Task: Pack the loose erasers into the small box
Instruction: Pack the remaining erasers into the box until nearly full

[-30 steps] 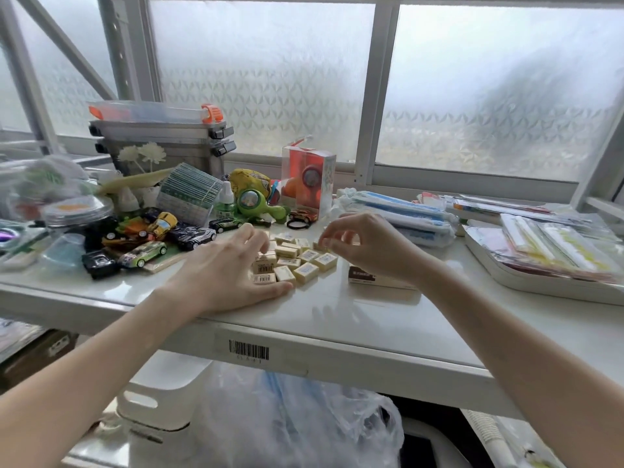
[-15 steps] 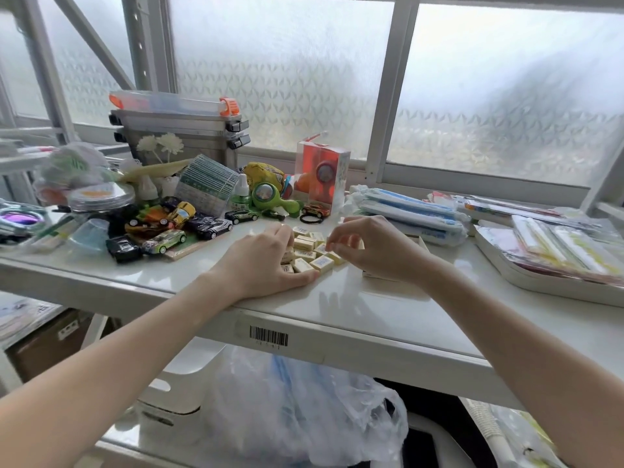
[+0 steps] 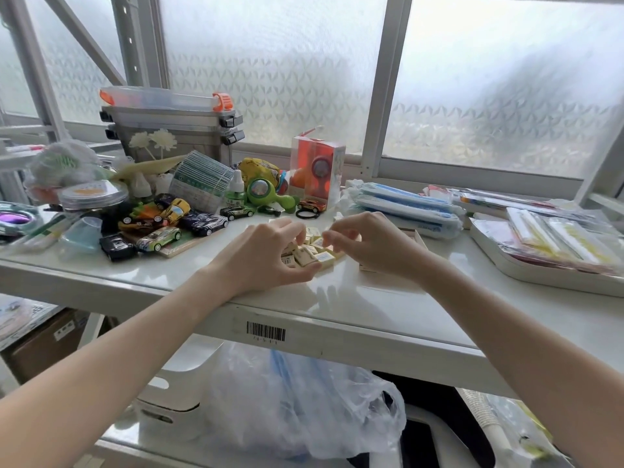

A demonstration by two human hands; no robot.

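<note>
Several small cream erasers [image 3: 312,253] with printed labels lie in a tight heap on the white shelf [image 3: 337,298]. My left hand [image 3: 266,255] cups the heap from the left, with the thumb along its front and the fingers curled over its back. From the right, my right hand [image 3: 369,244] has its curled fingertips on the heap's top. The small box [image 3: 417,235] lies flat just behind and under my right hand, which hides most of it.
Toy cars [image 3: 158,238] and a round tin [image 3: 93,194] crowd the left of the shelf. A green toy [image 3: 265,194] and an orange packaged toy [image 3: 317,170] stand behind the erasers. Blue-white packets [image 3: 401,207] and a white tray [image 3: 540,275] of stationery lie on the right.
Both hands have closed in on the erasers from either side and pushed the spread-out pieces into a tighter heap. The camera has moved closer.
</note>
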